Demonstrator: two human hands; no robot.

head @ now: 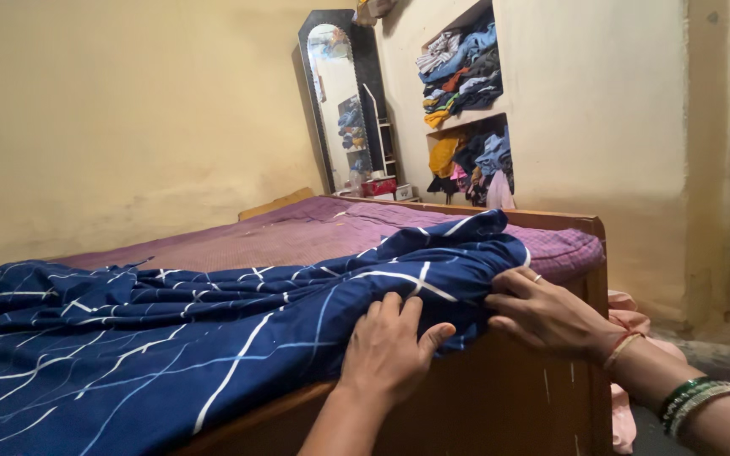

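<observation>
A navy bedsheet with white lines (213, 329) is lying rumpled across the bed's purple mattress (297, 236). The left hand (390, 350) is pressing flat and open on it at the wooden edge, while the right hand (547, 314) is pinching its corner.

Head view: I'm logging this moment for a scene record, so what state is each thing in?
blue sheet: crumpled, spread unevenly over the bed, one edge bunched at the corner.
left hand: flat on the sheet, fingers spread.
right hand: pinching the sheet's bunched edge.
purple mattress: mostly uncovered.
wall shelves: stuffed with loose clothes.
mirror: upright, leaning against the wall.
</observation>
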